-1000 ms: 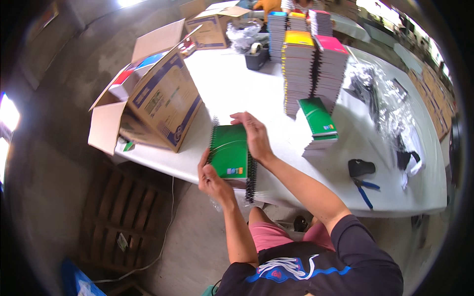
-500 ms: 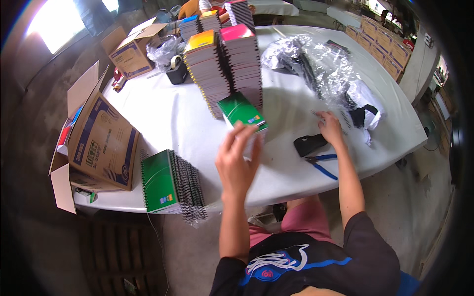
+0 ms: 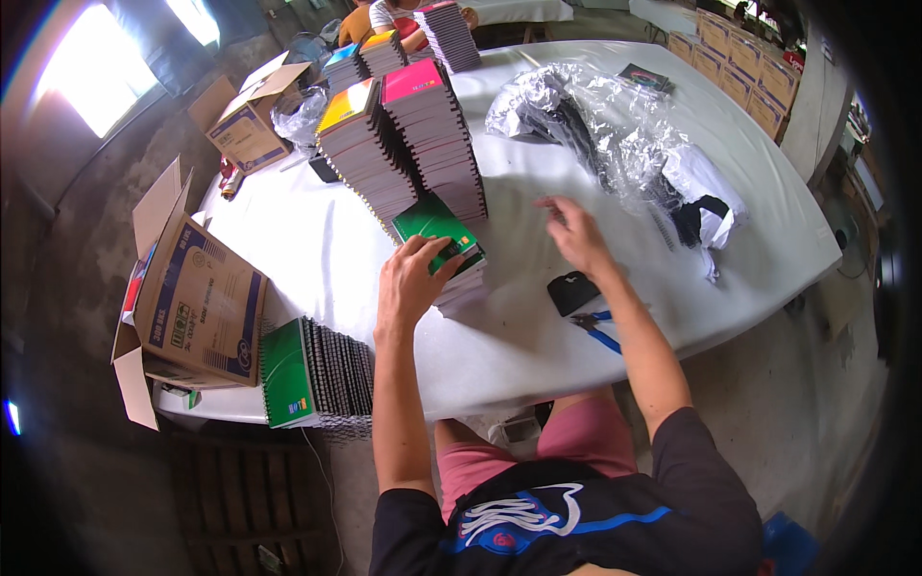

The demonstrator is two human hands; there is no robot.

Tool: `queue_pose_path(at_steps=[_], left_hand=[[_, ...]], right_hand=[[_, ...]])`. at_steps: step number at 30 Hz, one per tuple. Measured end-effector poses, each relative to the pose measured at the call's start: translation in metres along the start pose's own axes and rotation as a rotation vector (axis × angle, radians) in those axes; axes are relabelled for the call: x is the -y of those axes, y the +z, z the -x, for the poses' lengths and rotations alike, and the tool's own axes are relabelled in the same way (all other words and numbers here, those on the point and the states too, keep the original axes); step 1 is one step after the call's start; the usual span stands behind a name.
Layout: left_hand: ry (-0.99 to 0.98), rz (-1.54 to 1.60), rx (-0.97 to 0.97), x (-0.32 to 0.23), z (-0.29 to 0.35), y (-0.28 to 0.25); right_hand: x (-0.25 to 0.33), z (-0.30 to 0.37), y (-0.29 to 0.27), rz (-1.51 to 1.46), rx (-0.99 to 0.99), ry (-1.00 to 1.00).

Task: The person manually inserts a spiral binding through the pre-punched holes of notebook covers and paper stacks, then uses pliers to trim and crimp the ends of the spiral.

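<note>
My left hand [image 3: 413, 280] grips the near edge of a green notebook [image 3: 423, 223], fingers on its cover and thumb at its side. This notebook tops a pile of pages standing against two tall stacks of spiral notebooks, one yellow-topped [image 3: 360, 158] and one pink-topped [image 3: 437, 134]. My right hand [image 3: 578, 238] hovers over the table to the right, thumb and fingers drawn together; anything thin between them is too small to make out. Close below it lie a black pouch [image 3: 573, 293] and blue-handled pliers [image 3: 601, 336]. Loose black binding coils [image 3: 663, 226] lie farther right.
Green spiral notebooks [image 3: 286, 374] sit at the front left edge beside an open carton [image 3: 202, 298]. Clear plastic wrap [image 3: 615, 125] covers the back right of the white table [image 3: 759, 240]. Another carton [image 3: 252, 130] and more notebook stacks [image 3: 448, 36] stand behind; people sit beyond.
My left hand has come down onto the green notebook and taken hold of its edge. My right hand has moved left, away from the loose coils. The view has shifted slightly.
</note>
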State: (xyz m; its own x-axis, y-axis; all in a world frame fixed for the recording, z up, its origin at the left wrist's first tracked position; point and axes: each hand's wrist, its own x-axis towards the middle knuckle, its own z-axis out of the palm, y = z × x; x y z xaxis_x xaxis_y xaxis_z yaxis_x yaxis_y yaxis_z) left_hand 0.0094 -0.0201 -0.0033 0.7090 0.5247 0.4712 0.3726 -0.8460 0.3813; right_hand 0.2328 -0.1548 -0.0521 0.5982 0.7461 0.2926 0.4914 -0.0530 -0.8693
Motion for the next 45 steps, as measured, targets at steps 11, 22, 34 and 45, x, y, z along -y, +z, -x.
queue_pose_path(at_steps=[11, 22, 34, 45], left_hand=[[-0.699, 0.58, -0.182, 0.03, 0.018, 0.02], [-0.533, 0.798, -0.436, -0.004, 0.02, -0.034], [-0.215, -0.236, 0.058, -0.053, 0.143, 0.01], [-0.139, -0.105, -0.366, -0.056, 0.126, 0.076]], right_hand=[[0.027, 0.003, 0.068, -0.215, 0.323, 0.037], [0.043, 0.01, 0.068, 0.12, 0.092, -0.075], [0.064, 0.12, 0.026, -0.128, 0.443, -0.24], [0.065, 0.129, 0.004, -0.24, 0.287, 0.046]])
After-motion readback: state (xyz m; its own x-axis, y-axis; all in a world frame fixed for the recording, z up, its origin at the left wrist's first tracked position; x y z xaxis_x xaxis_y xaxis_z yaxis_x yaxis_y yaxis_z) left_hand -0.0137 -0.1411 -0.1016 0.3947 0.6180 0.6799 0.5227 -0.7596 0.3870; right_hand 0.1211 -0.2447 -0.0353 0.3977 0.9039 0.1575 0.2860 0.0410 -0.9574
